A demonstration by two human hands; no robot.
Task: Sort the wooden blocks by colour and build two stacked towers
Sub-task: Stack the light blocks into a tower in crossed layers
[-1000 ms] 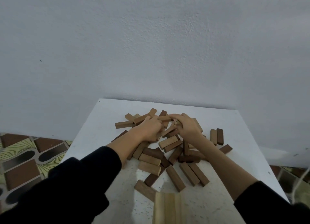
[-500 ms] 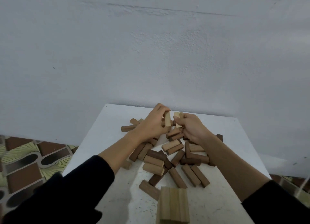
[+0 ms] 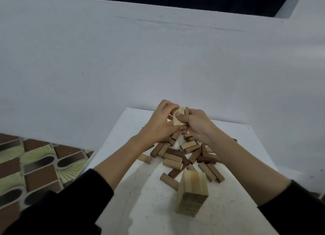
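While the pale tower is standing on the bench, your left hand and right hand are together gripping pale blocks above the scattered pile.

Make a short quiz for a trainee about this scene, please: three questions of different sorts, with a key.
1. True or false: a pale tower already stands on the table.
2. What do the left hand and right hand hold together? A) pale blocks B) a dark block C) nothing
3. Fill in: the loose pile lies ___ the tower, seen from the person.

Key: 1 true; 2 A; 3 beyond.
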